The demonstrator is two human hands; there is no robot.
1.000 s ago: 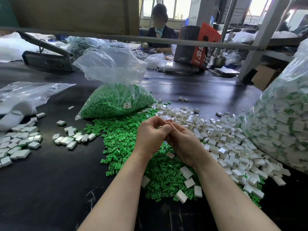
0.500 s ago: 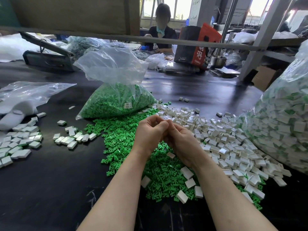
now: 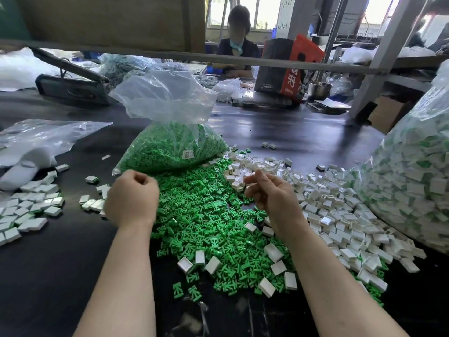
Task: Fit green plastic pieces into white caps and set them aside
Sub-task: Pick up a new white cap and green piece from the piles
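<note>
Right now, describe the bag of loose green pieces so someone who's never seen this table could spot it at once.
Start at the big spill of green pieces in the middle of the dark table. At its far edge sits a clear plastic bag, its lower half packed solid green and its open top crumpled upward. Unlike the far larger bag on the right, it holds no white caps.

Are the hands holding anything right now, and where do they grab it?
It cannot be told. The left hand is curled into a fist, the right hand has its fingers loosely curled, and whatever might be inside either is hidden.
</note>
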